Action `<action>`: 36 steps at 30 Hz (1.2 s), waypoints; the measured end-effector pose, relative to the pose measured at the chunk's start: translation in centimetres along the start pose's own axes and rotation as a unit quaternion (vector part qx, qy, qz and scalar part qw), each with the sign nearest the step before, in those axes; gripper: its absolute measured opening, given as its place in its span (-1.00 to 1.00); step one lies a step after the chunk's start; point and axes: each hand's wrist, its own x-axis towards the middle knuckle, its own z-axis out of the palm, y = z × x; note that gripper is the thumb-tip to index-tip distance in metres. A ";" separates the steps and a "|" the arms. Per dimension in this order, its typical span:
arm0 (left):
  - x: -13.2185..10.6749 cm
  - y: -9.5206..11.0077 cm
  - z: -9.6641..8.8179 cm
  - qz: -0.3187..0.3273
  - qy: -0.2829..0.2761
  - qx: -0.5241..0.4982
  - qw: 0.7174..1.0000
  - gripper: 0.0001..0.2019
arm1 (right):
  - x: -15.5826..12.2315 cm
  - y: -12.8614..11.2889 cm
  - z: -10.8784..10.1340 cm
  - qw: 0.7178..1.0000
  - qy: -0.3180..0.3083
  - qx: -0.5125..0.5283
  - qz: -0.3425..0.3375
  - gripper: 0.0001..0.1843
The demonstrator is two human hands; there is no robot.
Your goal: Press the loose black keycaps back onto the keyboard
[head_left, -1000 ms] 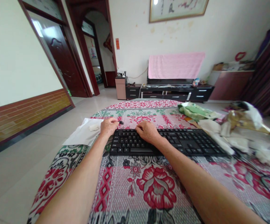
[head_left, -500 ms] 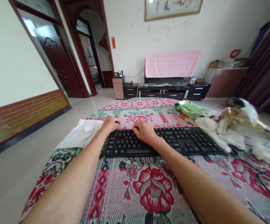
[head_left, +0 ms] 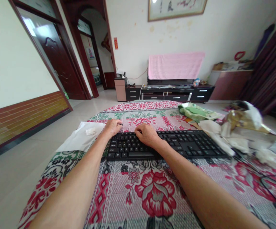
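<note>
A black keyboard [head_left: 190,147] lies on the flowered tablecloth [head_left: 154,190] in front of me. At its far left corner is my left hand [head_left: 113,127], closed, with a small black piece [head_left: 121,124] at the fingertips; its exact kind is too small to tell. My right hand [head_left: 147,134] rests over the middle of the keyboard, its fingers curled down at the top rows of keys. Its fingertips are mostly hidden, so whatever they pinch cannot be made out.
Left of the keyboard lies a white sheet [head_left: 74,140] with a crumpled white scrap [head_left: 91,131]. To the right are a green bag [head_left: 198,112], a heap of crumpled wrappings [head_left: 243,124] and a black cable [head_left: 263,178]. A TV under a pink towel [head_left: 176,65] stands beyond.
Both hands stay at almost the same spots on the keyboard. The view has shifted very slightly; nothing has plainly been taken or let go.
</note>
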 end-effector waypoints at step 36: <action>-5.4 7.3 -0.8 0.165 -0.111 -0.148 0.969 -0.86 | -1.3 3.2 -3.4 0.961 0.010 0.274 0.046 -0.79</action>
